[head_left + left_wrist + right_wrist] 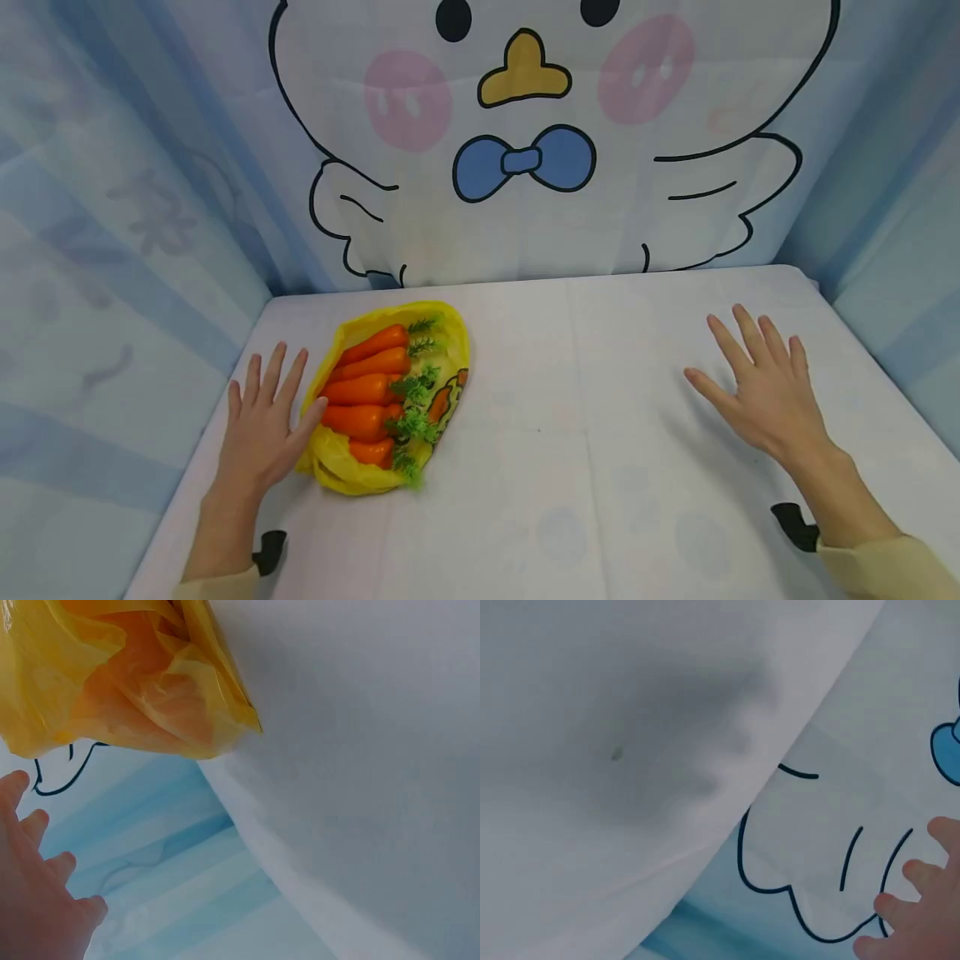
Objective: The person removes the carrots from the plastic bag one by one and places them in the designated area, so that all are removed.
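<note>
Several orange carrots [367, 389] with green feathery tops [414, 392] lie in a yellow plastic bag [341, 475] on the left half of the white table. My left hand [258, 437] is spread with straight fingers just left of the bag, its thumb tip overlapping the bag's edge in the head view. In the left wrist view, the bag's crinkled side [150, 690] is beyond the fingers, with orange showing through. My right hand [772, 400] is spread over the right side of the table, fingers straight, holding nothing, its shadow falling on the cloth.
A white cloth covers the table [525, 517]. Behind it hangs a curtain [525, 233] with a cartoon face and blue bow tie; blue patterned curtains [112, 333] close in both sides. Black straps [795, 527] show by the wrists.
</note>
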Tool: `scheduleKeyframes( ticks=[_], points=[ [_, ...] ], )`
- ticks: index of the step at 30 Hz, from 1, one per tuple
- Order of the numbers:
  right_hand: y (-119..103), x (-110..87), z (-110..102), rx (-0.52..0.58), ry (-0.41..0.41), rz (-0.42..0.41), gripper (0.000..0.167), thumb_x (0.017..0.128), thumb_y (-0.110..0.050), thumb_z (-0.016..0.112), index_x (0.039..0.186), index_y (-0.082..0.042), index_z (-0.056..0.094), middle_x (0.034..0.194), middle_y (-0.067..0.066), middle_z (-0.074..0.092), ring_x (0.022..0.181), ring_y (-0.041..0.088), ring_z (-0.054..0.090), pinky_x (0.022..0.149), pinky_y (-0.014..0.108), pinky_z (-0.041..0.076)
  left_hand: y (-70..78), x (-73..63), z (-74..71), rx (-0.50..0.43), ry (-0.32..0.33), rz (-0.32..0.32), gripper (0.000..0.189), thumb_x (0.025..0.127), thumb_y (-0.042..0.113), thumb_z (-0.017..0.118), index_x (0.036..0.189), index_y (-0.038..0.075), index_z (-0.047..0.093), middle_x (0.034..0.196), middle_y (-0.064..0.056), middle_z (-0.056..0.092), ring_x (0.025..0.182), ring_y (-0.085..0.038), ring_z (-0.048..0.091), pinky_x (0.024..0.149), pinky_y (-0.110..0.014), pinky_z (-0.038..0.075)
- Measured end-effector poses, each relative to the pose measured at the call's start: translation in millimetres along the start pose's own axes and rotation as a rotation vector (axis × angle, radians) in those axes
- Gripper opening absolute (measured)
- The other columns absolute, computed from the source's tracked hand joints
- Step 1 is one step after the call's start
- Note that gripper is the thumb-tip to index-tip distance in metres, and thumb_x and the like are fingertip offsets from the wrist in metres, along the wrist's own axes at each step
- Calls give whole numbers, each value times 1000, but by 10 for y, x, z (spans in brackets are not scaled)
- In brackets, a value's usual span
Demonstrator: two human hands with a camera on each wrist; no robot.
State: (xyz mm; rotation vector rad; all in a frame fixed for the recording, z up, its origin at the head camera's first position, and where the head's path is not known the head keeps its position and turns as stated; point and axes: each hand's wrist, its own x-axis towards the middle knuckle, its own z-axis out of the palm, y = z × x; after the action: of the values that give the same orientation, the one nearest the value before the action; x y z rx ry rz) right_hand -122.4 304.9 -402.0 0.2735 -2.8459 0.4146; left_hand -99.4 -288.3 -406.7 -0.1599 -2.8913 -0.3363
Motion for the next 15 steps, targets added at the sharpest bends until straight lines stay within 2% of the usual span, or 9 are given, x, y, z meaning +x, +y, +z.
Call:
scheduleKeyframes(
  ticks=[7,15],
  points=[
    [-265,167,112,47,43,-38,82,96,-49,59,160,-10,28,166,20,14,150,45,10,117,64,-5,2,25,54,-72,30,5,76,101,47,48,163,16,17,167,-17,9,151,-44,2,116,-67,0],
    [-650,377,232,118,79,-110,80,93,-46,64,157,-9,35,164,18,22,148,44,18,119,63,5,35,105,65,-196,49,-29,75,102,47,48,163,16,17,167,-16,12,151,-43,5,118,-64,1]
  ],
)
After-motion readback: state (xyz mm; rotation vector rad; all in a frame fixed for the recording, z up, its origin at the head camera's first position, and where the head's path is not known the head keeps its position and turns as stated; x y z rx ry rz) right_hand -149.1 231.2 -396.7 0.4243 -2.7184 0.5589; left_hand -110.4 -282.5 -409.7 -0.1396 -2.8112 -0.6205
